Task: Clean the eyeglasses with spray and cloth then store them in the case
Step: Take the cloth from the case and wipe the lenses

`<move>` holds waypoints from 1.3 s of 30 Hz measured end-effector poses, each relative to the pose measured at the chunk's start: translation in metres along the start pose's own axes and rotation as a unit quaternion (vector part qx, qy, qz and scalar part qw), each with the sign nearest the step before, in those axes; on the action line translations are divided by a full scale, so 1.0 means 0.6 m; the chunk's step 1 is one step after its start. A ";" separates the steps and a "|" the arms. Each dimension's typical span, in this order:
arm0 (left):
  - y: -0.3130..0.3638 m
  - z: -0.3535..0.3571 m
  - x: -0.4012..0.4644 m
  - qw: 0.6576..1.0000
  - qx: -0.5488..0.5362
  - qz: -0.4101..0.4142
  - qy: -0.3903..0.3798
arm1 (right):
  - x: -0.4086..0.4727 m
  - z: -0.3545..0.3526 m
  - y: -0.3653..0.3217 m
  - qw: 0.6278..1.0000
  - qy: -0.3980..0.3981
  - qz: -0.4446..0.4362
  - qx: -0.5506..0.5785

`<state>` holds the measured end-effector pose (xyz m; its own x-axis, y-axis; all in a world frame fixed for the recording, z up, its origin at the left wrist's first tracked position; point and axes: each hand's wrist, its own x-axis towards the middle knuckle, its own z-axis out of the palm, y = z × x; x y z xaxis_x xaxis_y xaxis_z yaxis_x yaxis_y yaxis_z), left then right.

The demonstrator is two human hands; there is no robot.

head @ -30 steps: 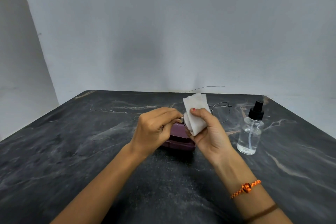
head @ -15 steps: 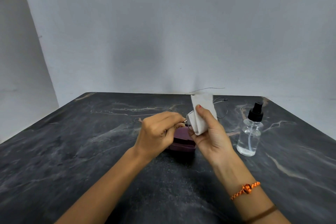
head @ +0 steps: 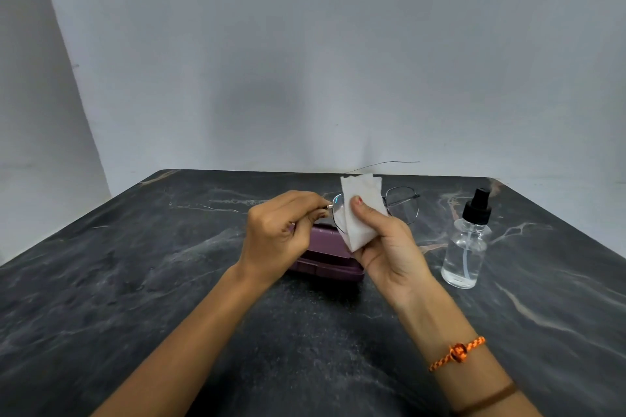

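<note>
Left hand pinches eyeglasses at hinge; right hand presses white cloth around one lens, above purple case.

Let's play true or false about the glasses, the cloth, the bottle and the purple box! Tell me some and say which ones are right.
1. The right hand holds the white cloth against a lens of the eyeglasses. True.
2. The spray bottle lies on its side. False: it stands upright on the table.
3. The left hand pinches the frame at its end. True.
4. The eyeglasses are inside the purple case. False: they are held up above it.
5. The case is open. False: it lies shut.
</note>
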<state>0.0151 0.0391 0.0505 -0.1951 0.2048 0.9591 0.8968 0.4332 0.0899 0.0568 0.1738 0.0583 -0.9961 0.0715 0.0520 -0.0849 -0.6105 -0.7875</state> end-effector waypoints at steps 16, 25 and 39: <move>0.001 0.005 -0.007 0.999 -0.014 0.010 -0.031 | -0.001 0.002 -0.001 0.995 0.029 0.011 0.097; 0.000 0.003 -0.002 1.000 -0.009 -0.003 -0.014 | -0.003 -0.008 -0.015 0.997 -0.012 -0.013 -0.069; 0.006 0.012 -0.011 0.999 -0.007 0.028 -0.045 | 0.000 -0.002 0.005 0.997 0.031 -0.033 -0.057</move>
<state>0.0169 0.0455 0.0428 -0.1794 0.3064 0.9348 0.9122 0.4076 0.0415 0.0566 0.1730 0.0548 -0.9845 0.1602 0.0708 -0.1438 -0.5090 -0.8487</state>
